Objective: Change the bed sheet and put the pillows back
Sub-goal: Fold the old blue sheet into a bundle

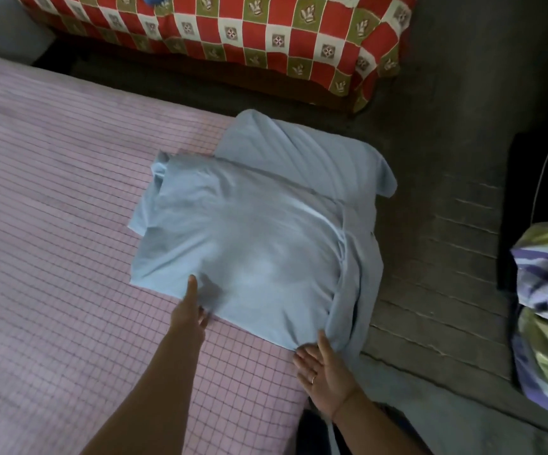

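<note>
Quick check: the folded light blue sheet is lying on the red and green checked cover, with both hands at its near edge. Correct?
Not on that cover. The head view shows the folded light blue sheet lying on the pink checked mattress; the red and green checked cover lies beyond it. The left hand and right hand are at its near edge.

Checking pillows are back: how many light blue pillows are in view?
2. The front pillow lies at the edge of the bed; the rear pillow sits behind it, partly covered. Others may be hidden.
</note>
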The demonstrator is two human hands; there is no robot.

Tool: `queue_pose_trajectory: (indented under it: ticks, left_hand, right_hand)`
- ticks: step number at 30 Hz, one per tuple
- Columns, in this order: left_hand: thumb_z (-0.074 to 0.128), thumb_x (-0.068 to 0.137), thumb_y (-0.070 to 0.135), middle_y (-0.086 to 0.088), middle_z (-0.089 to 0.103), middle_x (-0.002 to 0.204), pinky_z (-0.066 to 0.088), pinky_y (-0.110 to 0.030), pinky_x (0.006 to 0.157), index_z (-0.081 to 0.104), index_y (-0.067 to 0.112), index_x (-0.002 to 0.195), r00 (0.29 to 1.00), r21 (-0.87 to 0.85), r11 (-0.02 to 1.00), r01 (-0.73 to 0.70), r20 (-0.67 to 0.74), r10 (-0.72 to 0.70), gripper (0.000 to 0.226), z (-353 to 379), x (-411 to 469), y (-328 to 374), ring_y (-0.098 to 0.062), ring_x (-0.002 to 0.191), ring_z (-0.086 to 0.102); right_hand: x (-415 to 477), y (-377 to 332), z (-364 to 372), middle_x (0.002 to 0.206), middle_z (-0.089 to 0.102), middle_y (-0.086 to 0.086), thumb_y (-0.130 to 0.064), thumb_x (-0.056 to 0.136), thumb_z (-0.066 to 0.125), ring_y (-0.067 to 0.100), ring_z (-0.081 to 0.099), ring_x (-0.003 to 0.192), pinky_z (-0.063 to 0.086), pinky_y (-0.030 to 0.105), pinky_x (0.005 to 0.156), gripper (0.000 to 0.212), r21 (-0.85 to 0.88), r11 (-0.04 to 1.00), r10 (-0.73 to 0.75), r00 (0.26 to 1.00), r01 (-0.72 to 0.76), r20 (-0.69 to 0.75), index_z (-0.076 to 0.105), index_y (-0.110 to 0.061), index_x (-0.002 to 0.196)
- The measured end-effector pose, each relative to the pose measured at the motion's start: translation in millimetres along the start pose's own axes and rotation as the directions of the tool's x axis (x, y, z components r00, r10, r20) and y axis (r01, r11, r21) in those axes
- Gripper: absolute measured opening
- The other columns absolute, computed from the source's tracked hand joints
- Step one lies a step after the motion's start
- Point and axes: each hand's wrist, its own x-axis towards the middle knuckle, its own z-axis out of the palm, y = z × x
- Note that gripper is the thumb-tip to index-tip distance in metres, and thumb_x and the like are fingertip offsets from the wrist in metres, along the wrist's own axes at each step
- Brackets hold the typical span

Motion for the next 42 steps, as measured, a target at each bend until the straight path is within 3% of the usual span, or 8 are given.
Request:
queue_pose_trajectory:
  ticks: [3,5,10,16,19,26,30,42]
  left_hand:
    - [0.074,0.067,0.064,-0.013,0.063,0.121,0.055,-0.039,0.080,0.052,0.005,0.130,1.000,-0.062,0.998,-0.003,0.027,0.004,0.089,-0.5,15.5,-2.3,-0.032,0.104,0.064]
    - [0.071,0.064,0.068,-0.013,0.061,0.129,0.059,-0.039,0.077,0.052,0.011,0.134,0.996,-0.120,0.993,0.009,0.091,0.002,0.092,2.3,26.0,-0.1,-0.031,0.109,0.063]
    - [0.056,0.087,0.060,-0.003,0.069,0.117,0.051,-0.046,0.093,0.063,0.022,0.118,0.971,-0.183,0.983,-0.004,0.234,0.048,0.049,23.6,33.8,18.4,-0.023,0.109,0.063]
    - [0.064,0.092,0.024,0.005,0.074,0.080,0.052,-0.031,0.083,0.063,0.022,0.092,0.965,-0.263,0.965,0.002,0.253,0.067,0.003,48.3,28.1,57.5,-0.011,0.079,0.066]
    - [0.059,0.093,0.018,0.001,0.075,0.081,0.052,-0.039,0.085,0.064,0.020,0.099,0.941,-0.295,0.955,-0.023,0.316,0.120,0.008,54.8,19.6,81.1,-0.017,0.086,0.067]
    - [0.060,0.091,0.021,0.000,0.073,0.099,0.060,-0.038,0.069,0.063,0.022,0.116,0.932,-0.326,0.943,-0.061,0.321,0.172,0.026,6.1,-1.5,100.5,-0.019,0.091,0.068]
    - [0.062,0.090,0.019,0.001,0.074,0.094,0.061,-0.036,0.064,0.063,0.021,0.113,0.930,-0.311,0.945,-0.101,0.308,0.201,0.023,-22.7,-18.5,92.2,-0.019,0.090,0.067]
    - [0.060,0.090,0.017,-0.001,0.068,0.109,0.057,-0.042,0.081,0.055,0.020,0.134,0.954,-0.378,0.908,-0.180,0.157,0.254,0.044,-162.3,-68.6,24.5,-0.018,0.089,0.066]
  right_hand:
    - [12.8,0.7,0.1,0.132,0.055,0.017,-0.052,0.078,0.068,0.030,0.052,0.118,0.029,0.042,0.114,0.061,0.101,0.995,0.014,0.998,-0.008,-0.064,0.056,-0.001,0.110]
    - [18.1,4.3,3.1,0.094,0.060,0.012,-0.056,0.038,0.091,0.029,0.056,0.085,0.040,0.040,0.103,0.085,0.191,0.980,-0.029,0.990,0.055,-0.137,0.059,-0.009,0.102]
    - [25.3,2.8,-1.2,0.078,0.053,0.007,-0.048,0.035,0.093,0.025,0.051,0.064,0.048,0.032,0.064,0.090,0.482,0.861,-0.098,0.983,0.162,-0.156,0.060,-0.008,0.108]
    - [17.7,-70.7,23.2,0.105,0.072,0.010,-0.025,0.046,0.093,0.031,0.062,0.101,0.057,0.049,0.079,0.059,0.634,0.717,-0.355,0.935,0.288,-0.023,0.074,-0.016,0.102]
    - [1.1,-99.7,45.9,0.106,0.073,0.008,-0.023,0.056,0.084,0.029,0.070,0.096,0.058,0.049,0.078,0.034,0.585,0.729,-0.501,0.859,0.355,0.103,0.080,-0.017,0.089]
    - [-32.7,-72.4,61.6,0.131,0.061,0.011,-0.027,0.065,0.087,0.031,0.059,0.119,0.049,0.048,0.099,0.067,0.473,0.844,-0.459,0.797,0.253,0.393,0.064,-0.014,0.126]
    - [-53.2,-37.6,52.3,0.115,0.070,0.012,-0.027,0.071,0.079,0.028,0.070,0.100,0.059,0.040,0.073,0.035,0.468,0.844,-0.481,0.756,0.262,0.444,0.077,-0.012,0.103]
    - [-90.0,76.8,16.7,0.131,0.061,0.013,-0.022,0.037,0.099,0.029,0.063,0.113,0.057,0.042,0.087,0.095,0.291,0.945,-0.289,0.800,0.150,0.525,0.065,-0.011,0.124]
